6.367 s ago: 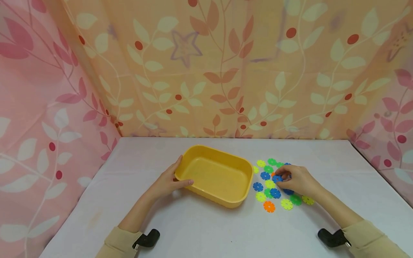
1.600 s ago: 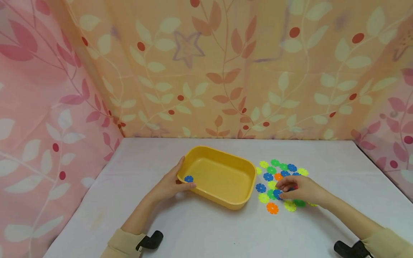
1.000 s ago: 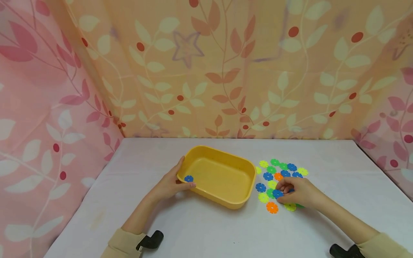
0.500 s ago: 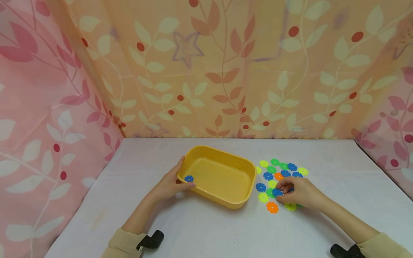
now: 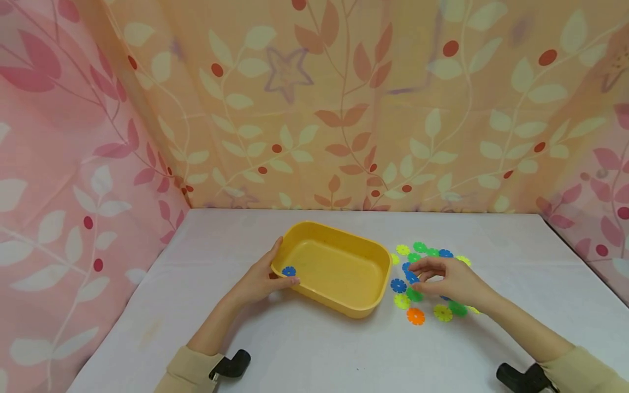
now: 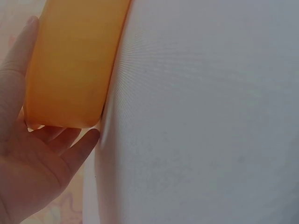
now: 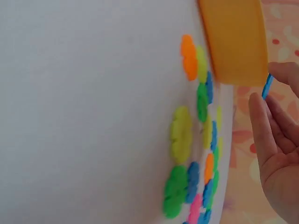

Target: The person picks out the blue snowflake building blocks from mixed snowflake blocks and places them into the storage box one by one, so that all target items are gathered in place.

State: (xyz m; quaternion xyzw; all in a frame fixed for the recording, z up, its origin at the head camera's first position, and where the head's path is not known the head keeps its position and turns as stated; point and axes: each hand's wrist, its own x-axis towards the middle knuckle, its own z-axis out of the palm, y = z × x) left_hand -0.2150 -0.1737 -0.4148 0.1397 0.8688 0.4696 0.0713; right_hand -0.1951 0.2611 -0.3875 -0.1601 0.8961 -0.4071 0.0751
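A yellow plastic tray [image 5: 339,267] stands on the white table. My left hand [image 5: 257,279] grips its left end, thumb over the near rim; the left wrist view shows the fingers against the tray's outer wall [image 6: 74,65]. One blue notched disc [image 5: 289,271] lies inside, close to that thumb. My right hand [image 5: 452,279] pinches another blue disc [image 7: 267,87] between thumb and fingertips, raised above the loose discs to the right of the tray. In the right wrist view this disc is seen nearly edge-on. My right hand hides part of the spread.
Several flat notched discs in blue, green, yellow and orange lie right of the tray, such as an orange disc [image 5: 415,316] nearest the front. A pink disc [image 7: 195,208] shows in the right wrist view. Patterned cloth [image 5: 314,109] stands behind the table.
My right hand has picked up a second blue disc and lifted it up and slightly left. Since the oldest frame, one blue disc has appeared in the tray. My left hand keeps its grip.
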